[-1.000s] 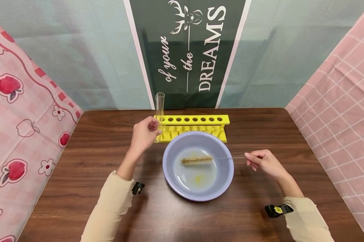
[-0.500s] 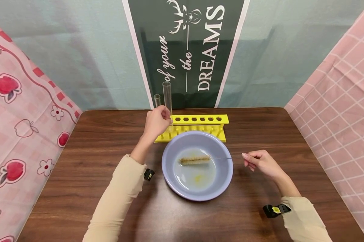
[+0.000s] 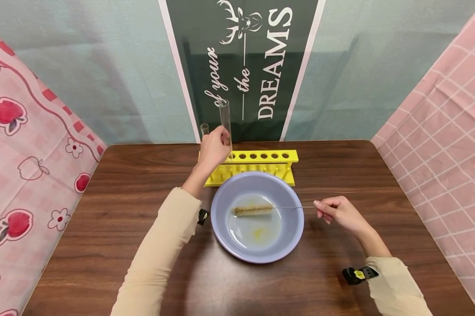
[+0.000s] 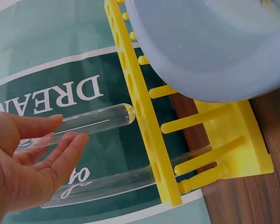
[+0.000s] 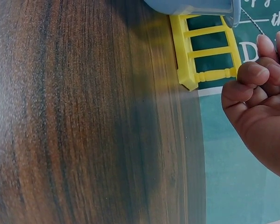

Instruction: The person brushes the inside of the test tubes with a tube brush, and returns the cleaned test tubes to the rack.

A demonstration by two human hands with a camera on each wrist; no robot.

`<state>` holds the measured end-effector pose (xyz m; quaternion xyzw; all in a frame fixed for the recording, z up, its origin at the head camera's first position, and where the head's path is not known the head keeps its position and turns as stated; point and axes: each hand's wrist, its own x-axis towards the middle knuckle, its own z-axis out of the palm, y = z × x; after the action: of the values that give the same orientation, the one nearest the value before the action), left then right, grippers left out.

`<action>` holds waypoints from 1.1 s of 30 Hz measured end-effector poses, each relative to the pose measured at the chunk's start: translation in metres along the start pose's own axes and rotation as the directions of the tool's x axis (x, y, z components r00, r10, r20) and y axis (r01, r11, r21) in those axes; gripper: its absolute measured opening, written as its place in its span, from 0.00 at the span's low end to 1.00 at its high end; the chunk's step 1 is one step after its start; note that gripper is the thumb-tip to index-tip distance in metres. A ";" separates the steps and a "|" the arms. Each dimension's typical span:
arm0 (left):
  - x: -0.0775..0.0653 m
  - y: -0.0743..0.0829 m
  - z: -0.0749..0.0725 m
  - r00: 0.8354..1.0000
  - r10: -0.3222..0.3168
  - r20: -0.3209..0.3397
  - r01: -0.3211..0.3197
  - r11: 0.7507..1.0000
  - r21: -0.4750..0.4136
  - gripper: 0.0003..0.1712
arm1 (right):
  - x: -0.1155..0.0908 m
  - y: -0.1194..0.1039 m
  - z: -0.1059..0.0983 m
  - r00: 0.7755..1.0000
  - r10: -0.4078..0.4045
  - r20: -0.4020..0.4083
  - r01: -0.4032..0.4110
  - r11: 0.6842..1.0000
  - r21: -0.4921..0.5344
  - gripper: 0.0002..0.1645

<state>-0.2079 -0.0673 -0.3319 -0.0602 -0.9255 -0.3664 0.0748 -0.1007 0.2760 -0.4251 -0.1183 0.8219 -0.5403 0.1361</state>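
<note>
My left hand (image 3: pixel 215 147) holds a clear glass test tube (image 3: pixel 225 115) upright over the left part of the yellow test tube rack (image 3: pixel 274 156). In the left wrist view the tube's rounded bottom is at the top bar, close to a hole; whether it touches, I cannot tell. A second test tube (image 4: pixel 107 185) stands in the rack's end hole, partly hidden by the hand in the head view. My right hand (image 3: pixel 341 213) pinches the thin wire handle of a test tube brush (image 3: pixel 253 210). The brush's bristles lie over the purple basin (image 3: pixel 294 219).
Shallow, cloudy water with a yellowish patch (image 3: pixel 258 233) is in the basin, which stands just in front of the rack. Both are on a dark wooden table (image 3: pixel 142 175). Printed cloths hang at the back and both sides.
My left hand has moved right and away from me, carrying the test tube along the rack; the second tube has come into view behind it. The right hand and brush have hardly moved.
</note>
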 end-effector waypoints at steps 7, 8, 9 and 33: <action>0.008 -0.001 0.005 1.000 0.005 0.017 -0.004 1.000 -0.028 0.06 | 0.000 -0.002 0.002 1.000 0.003 0.006 -0.003 1.000 -0.012 0.20; 0.009 -0.001 0.005 1.000 0.003 0.023 -0.002 1.000 -0.025 0.06 | 0.000 -0.002 0.002 1.000 0.002 0.008 -0.002 1.000 -0.015 0.20; 0.010 -0.002 0.006 0.999 -0.002 0.032 0.002 1.000 -0.021 0.05 | 0.001 -0.001 0.002 1.000 0.002 0.010 -0.002 1.000 -0.022 0.20; 0.018 -0.016 0.030 0.949 -0.211 0.236 0.198 0.977 0.077 0.06 | 0.001 -0.002 0.004 1.000 -0.001 0.019 0.002 0.999 -0.032 0.19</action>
<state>-0.2314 -0.0572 -0.3615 -0.0062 -0.9381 -0.3377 -0.0759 -0.1002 0.2716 -0.4251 -0.1261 0.8291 -0.5261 0.1414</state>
